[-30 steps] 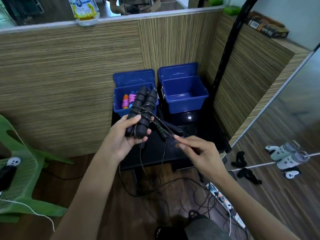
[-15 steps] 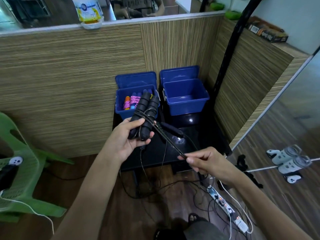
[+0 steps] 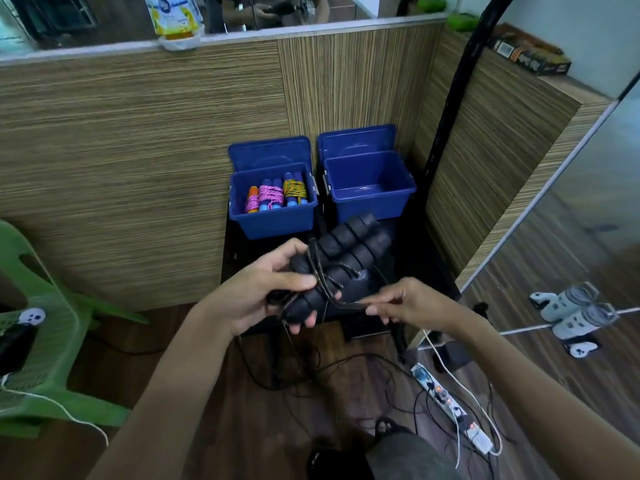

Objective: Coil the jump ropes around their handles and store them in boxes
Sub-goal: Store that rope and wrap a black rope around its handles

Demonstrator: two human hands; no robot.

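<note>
My left hand (image 3: 266, 289) grips two black ribbed jump-rope handles (image 3: 349, 251) held side by side, tips pointing up and right toward the boxes. A few turns of thin black rope (image 3: 325, 282) cross the handles. My right hand (image 3: 405, 301) pinches the rope just right of the handles; the rest hangs down to the floor. The left blue box (image 3: 273, 221) holds several coiled ropes with coloured handles. The right blue box (image 3: 372, 197) has nothing visible in it. Both boxes stand open on a black table (image 3: 419, 268), their lids leaning behind them.
A wood-grain partition encloses the table at the back and right. A green plastic chair (image 3: 38, 341) stands at the left. Loose black cords and a white power strip (image 3: 450, 407) lie on the wooden floor below. A black pole (image 3: 446, 123) rises beside the right box.
The handles have tilted from upright toward the right. My right hand has come up and in, close to the handles, bringing the rope across them.
</note>
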